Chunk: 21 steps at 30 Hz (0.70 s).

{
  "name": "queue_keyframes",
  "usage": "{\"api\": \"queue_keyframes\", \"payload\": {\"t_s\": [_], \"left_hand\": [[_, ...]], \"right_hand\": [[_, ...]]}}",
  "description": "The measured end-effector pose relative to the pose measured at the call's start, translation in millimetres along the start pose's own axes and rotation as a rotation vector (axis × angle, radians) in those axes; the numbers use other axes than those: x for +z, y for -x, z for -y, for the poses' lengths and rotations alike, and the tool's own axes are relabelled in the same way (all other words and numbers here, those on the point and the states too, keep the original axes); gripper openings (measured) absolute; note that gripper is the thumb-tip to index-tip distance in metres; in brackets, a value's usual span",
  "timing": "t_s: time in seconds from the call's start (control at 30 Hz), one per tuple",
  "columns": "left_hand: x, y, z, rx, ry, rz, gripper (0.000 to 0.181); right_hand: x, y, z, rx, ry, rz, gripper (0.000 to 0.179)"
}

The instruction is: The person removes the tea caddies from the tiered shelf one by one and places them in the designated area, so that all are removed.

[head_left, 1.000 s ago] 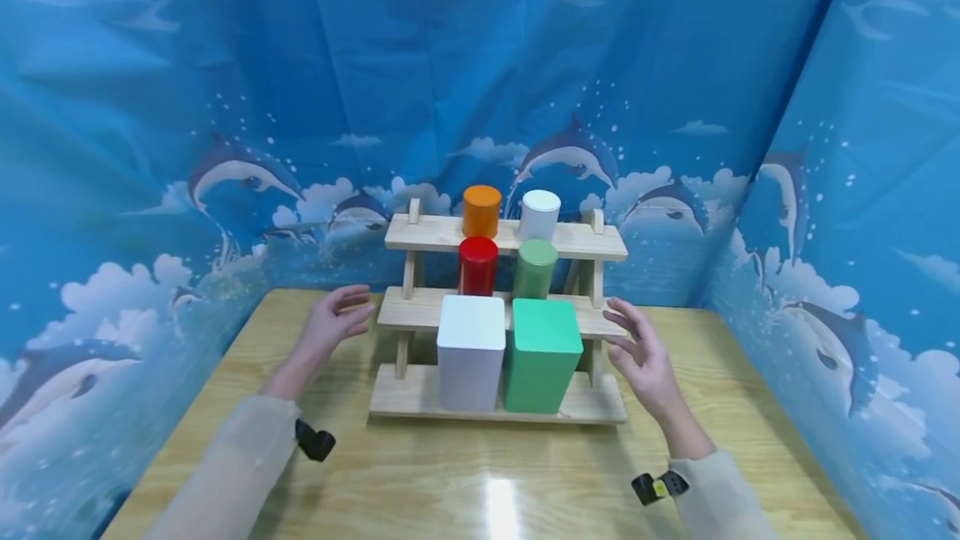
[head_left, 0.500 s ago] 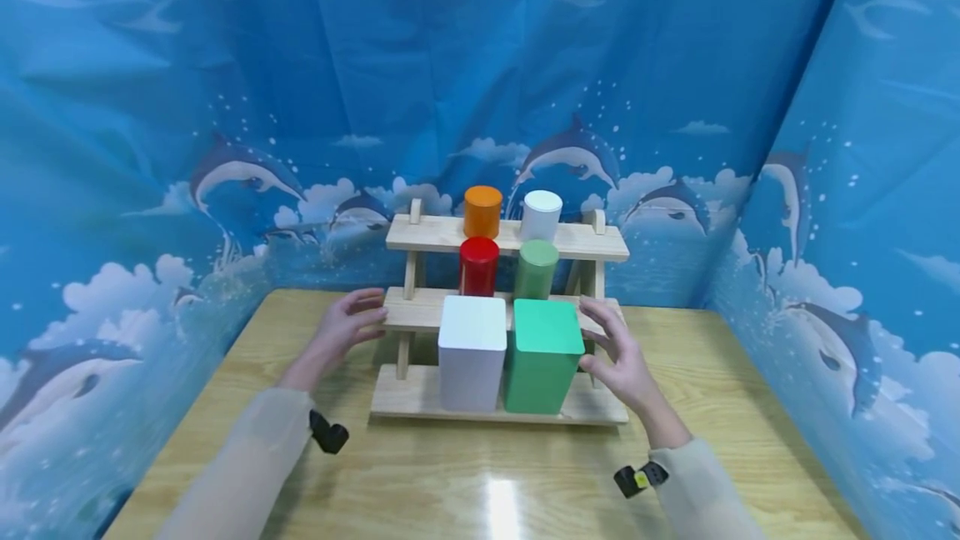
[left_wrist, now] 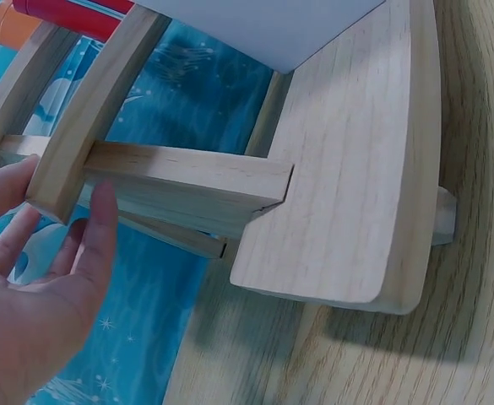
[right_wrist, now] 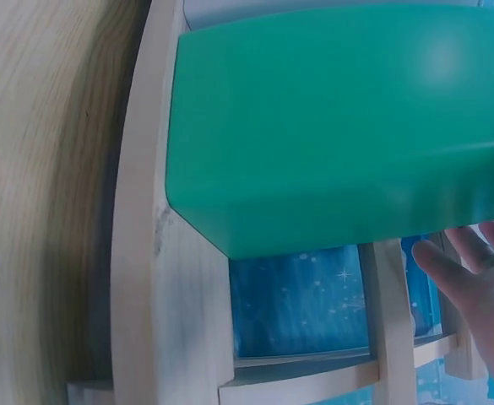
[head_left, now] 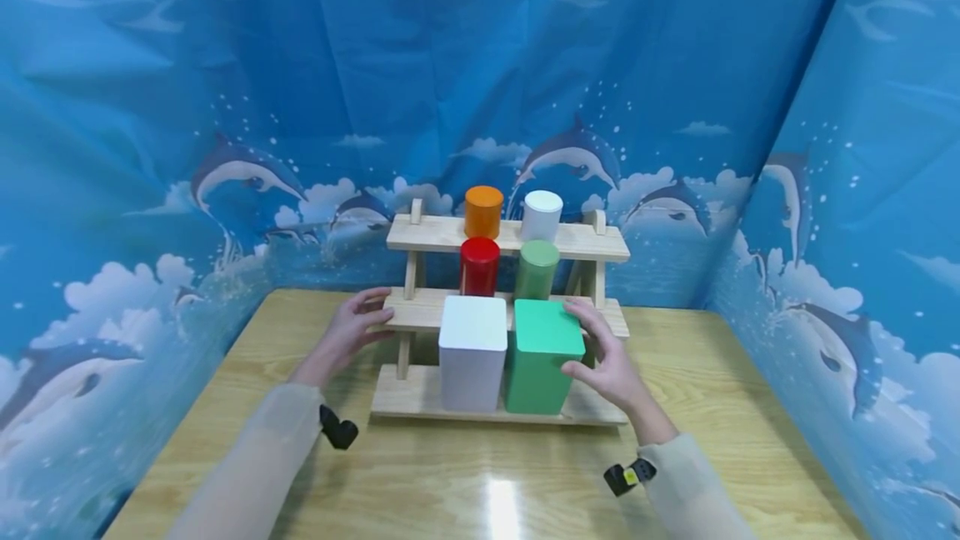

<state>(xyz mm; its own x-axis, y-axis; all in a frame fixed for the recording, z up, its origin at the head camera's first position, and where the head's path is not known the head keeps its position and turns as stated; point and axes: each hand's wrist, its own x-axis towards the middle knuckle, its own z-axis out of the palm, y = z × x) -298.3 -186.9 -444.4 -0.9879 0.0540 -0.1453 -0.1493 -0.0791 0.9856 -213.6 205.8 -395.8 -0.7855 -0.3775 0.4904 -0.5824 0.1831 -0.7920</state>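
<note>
A three-tier wooden display stand stands on the table. My left hand is at the left end of its middle shelf; in the left wrist view, the thumb and fingers lie on either side of that shelf end. On the bottom tier, a tall white box stands beside a tall green box. My right hand is at the green box's right side, thumb toward the front and fingers by the top edge. A firm hold is not shown there. In the right wrist view, the thumb lies just beside the box.
A red cylinder and a pale green cylinder stand on the middle shelf. Above them, an orange cylinder and a white cylinder occupy the top shelf. Dolphin-printed blue curtains enclose the wooden table.
My left hand has moved right to the middle shelf's end. My right hand has moved left from beside the stand to the green box. The boxes and cylinders keep their places.
</note>
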Motion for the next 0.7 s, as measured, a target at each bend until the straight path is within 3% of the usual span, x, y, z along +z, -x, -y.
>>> {"api": "queue_keyframes", "payload": {"t_s": [0.33,0.7], "left_hand": [[-6.5,-6.0,4.9,0.002,0.024,-0.009,0.053],[-8.6,-7.4,5.1,0.006,-0.024,0.007,0.057]], "right_hand": [[7.2,-1.7,-0.7,0.031,0.035,-0.002,0.072],[6.9,2.6,-3.6,0.075,0.045,-0.029,0.07]]}}
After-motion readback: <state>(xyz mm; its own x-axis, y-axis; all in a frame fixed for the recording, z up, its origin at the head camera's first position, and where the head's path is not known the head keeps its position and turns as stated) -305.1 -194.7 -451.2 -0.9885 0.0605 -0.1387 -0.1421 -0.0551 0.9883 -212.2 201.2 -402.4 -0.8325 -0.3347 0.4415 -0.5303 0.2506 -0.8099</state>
